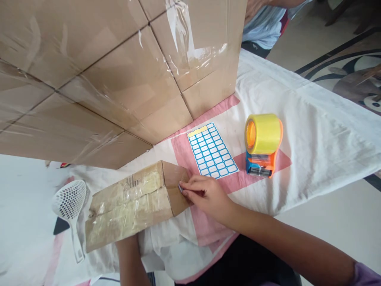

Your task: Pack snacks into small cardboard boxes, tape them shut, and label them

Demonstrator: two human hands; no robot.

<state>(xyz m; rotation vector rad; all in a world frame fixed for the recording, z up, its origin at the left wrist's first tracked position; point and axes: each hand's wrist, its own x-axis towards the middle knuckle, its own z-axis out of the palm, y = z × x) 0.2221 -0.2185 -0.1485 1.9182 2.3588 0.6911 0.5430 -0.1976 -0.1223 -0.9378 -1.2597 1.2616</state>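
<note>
A small taped cardboard box lies on the cloth-covered table. My right hand pinches a small white sticker against the box's right end face, fingertips touching the cardboard. My left hand is hidden under the box; only its forearm shows beneath it, holding the box up. A sheet of blue-bordered label stickers lies just beyond my right hand. A yellow tape roll in an orange dispenser stands to the right of the sheet.
Large taped cardboard boxes fill the far left and centre. A white perforated scoop lies left of the small box. Another person's clothing shows at the top. Floor lies past the white and pink cloth's right edge.
</note>
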